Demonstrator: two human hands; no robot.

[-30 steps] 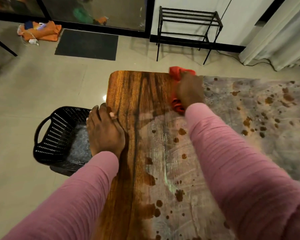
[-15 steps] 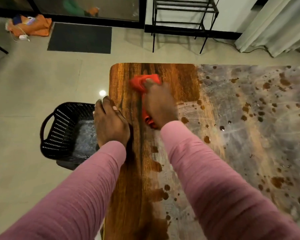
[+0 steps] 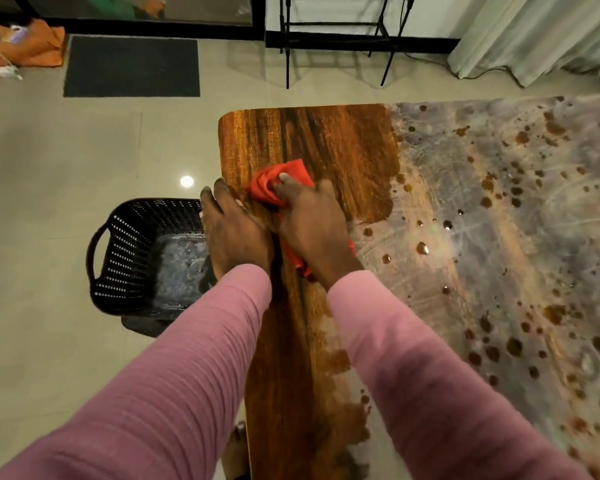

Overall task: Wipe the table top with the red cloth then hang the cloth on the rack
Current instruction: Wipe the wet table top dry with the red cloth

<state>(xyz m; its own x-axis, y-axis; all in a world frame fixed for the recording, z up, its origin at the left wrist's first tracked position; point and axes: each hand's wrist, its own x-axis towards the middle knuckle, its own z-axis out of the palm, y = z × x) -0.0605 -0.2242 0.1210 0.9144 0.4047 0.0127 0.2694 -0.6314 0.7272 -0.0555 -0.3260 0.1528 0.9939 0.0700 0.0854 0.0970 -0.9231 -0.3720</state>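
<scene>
Red cloth [image 3: 278,181] nearer, under right hand [image 3: 312,223]

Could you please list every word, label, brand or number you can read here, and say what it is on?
No readable text anywhere.
The red cloth, table top, basket and mat show no lettering.
The small items on the orange bundle by the far wall are too blurred to read.

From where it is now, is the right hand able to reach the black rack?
Probably not: the right hand grips the red cloth on the table, and the rack stands on the floor beyond the table's far end. Stepping closer seems needed.
</scene>
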